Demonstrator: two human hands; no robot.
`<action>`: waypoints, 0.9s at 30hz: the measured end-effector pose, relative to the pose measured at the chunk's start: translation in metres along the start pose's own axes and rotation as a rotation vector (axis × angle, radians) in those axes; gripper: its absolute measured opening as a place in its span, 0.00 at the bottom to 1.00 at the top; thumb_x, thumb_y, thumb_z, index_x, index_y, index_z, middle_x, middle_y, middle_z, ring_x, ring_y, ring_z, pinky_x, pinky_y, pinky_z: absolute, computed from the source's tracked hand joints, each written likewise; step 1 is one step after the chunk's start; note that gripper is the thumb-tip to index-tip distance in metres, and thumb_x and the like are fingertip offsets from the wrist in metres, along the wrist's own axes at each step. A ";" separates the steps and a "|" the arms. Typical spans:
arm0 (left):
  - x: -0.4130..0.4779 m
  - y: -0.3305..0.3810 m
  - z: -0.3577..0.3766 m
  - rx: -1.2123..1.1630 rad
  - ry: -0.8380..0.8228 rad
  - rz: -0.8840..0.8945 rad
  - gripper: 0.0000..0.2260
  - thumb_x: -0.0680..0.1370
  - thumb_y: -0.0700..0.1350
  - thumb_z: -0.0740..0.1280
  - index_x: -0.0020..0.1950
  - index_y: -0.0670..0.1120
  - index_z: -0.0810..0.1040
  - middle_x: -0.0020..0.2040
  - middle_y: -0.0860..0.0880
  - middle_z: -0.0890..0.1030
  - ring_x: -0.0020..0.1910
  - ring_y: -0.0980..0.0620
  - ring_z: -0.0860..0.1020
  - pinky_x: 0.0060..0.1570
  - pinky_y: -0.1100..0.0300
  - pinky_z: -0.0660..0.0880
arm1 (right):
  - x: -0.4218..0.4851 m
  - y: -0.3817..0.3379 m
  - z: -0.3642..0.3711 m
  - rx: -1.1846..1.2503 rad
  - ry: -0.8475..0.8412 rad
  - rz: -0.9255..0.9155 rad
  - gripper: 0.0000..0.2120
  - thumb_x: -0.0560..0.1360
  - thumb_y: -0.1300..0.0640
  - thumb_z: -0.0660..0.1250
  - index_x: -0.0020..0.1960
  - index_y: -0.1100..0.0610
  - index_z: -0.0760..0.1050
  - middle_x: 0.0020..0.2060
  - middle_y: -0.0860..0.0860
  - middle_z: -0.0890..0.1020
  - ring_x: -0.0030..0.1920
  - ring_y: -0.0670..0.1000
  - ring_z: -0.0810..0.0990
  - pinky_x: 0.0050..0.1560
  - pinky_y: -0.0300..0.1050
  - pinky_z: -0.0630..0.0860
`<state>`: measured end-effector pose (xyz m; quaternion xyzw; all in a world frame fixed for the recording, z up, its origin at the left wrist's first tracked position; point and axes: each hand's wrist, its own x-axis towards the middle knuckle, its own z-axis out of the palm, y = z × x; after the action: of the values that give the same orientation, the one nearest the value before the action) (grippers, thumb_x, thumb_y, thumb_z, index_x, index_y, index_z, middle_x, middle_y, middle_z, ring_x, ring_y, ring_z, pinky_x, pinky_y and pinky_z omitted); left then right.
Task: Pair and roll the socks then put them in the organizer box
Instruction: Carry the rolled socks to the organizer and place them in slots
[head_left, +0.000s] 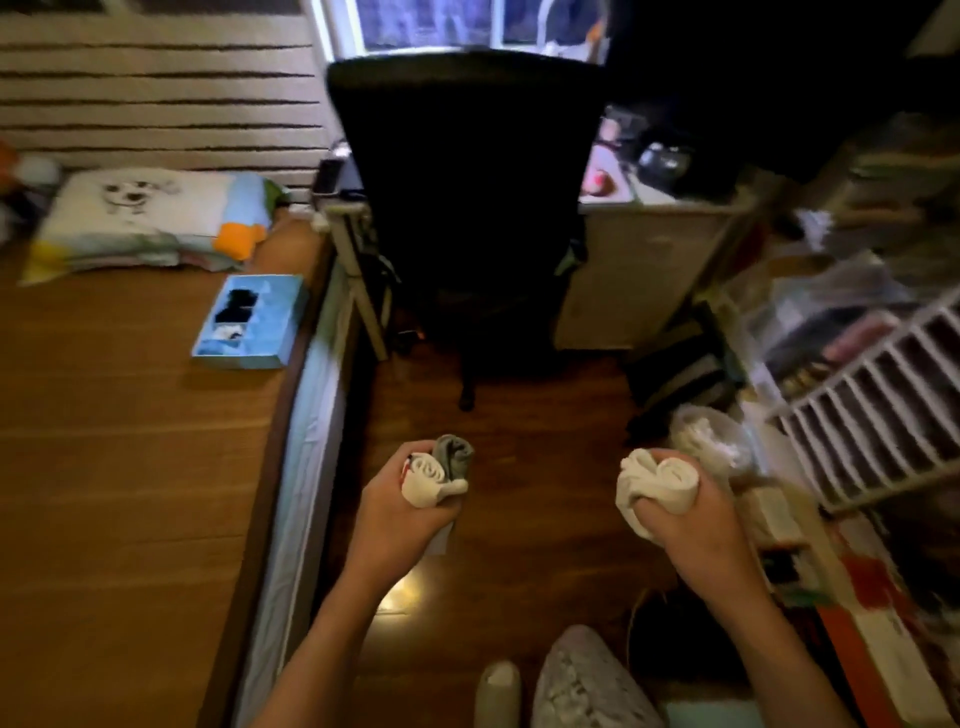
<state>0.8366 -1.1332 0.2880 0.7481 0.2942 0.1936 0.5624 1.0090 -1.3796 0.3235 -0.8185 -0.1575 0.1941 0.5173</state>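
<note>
A white sock roll (428, 480) and a grey sock roll (456, 457) are gripped together in the left hand (400, 514), whose fingers are curled round them, with the grey one on the far side. A bulkier white sock bundle (655, 480) is clutched in the right hand (693, 525). Both hands are held over the floor (524, 431). The blue organizer box (284, 312) is set well apart on the bed (130, 441), with dark and white socks in its compartments.

Bed platform (130, 467): 9 o'clock.
Organizer box (283, 312): on the platform at 10 o'clock, near its right edge; pillow (145, 223) behind it.
Chair (467, 208): 12 o'clock, on the floor (545, 426).
Rack (883, 405): 3 o'clock.
Left hand (400, 509): 7 o'clock, grips sock rolls (436, 470).
Right hand (696, 512): 5 o'clock, grips sock bundle (654, 483).
Both hands are over the floor.
</note>
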 end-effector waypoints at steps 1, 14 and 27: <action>0.016 -0.002 -0.005 0.000 0.043 -0.013 0.26 0.69 0.37 0.80 0.51 0.66 0.79 0.47 0.59 0.85 0.44 0.62 0.83 0.38 0.73 0.75 | 0.026 -0.008 0.009 -0.007 -0.036 -0.016 0.20 0.62 0.45 0.70 0.53 0.33 0.76 0.47 0.35 0.82 0.46 0.39 0.82 0.39 0.40 0.78; 0.228 -0.017 -0.070 -0.041 0.529 -0.214 0.22 0.61 0.48 0.75 0.55 0.56 0.82 0.46 0.50 0.86 0.43 0.54 0.84 0.43 0.59 0.79 | 0.353 -0.110 0.174 -0.047 -0.573 -0.234 0.19 0.72 0.64 0.74 0.55 0.44 0.77 0.48 0.46 0.81 0.47 0.44 0.81 0.37 0.34 0.76; 0.330 -0.107 -0.229 -0.142 0.879 -0.463 0.23 0.64 0.47 0.80 0.57 0.61 0.81 0.49 0.55 0.86 0.45 0.58 0.84 0.43 0.61 0.82 | 0.500 -0.224 0.439 -0.239 -0.855 -0.261 0.16 0.70 0.63 0.74 0.52 0.46 0.78 0.44 0.46 0.83 0.42 0.42 0.82 0.36 0.34 0.75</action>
<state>0.9190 -0.7291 0.2391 0.4709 0.6477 0.3799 0.4630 1.2229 -0.7122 0.2786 -0.6921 -0.4798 0.4280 0.3280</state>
